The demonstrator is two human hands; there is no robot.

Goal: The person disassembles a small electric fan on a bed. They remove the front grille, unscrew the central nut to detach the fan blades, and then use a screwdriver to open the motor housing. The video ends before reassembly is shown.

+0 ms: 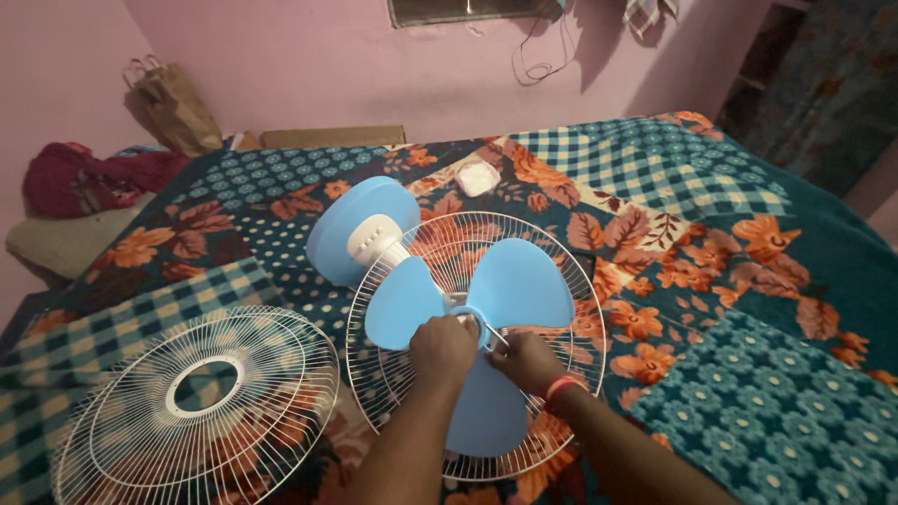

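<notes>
A table fan lies on its back on a patterned bedspread [711, 234]. Its light blue three-bladed propeller [519, 281] sits inside the white wire rear guard [561, 243]. The blue round base [346, 220] and white neck [374, 238] point toward the far left. My left hand [443, 348] is closed over the hub at the middle of the blades. My right hand [527, 360], with a red band at the wrist, grips the hub from the right side. What lies under my fingers is hidden.
The detached white wire front guard [201, 402] lies at the lower left. A small white packet [477, 176] rests behind the fan. A brown paper bag [173, 108] and red cloth [79, 178] sit at the far left by the pink wall.
</notes>
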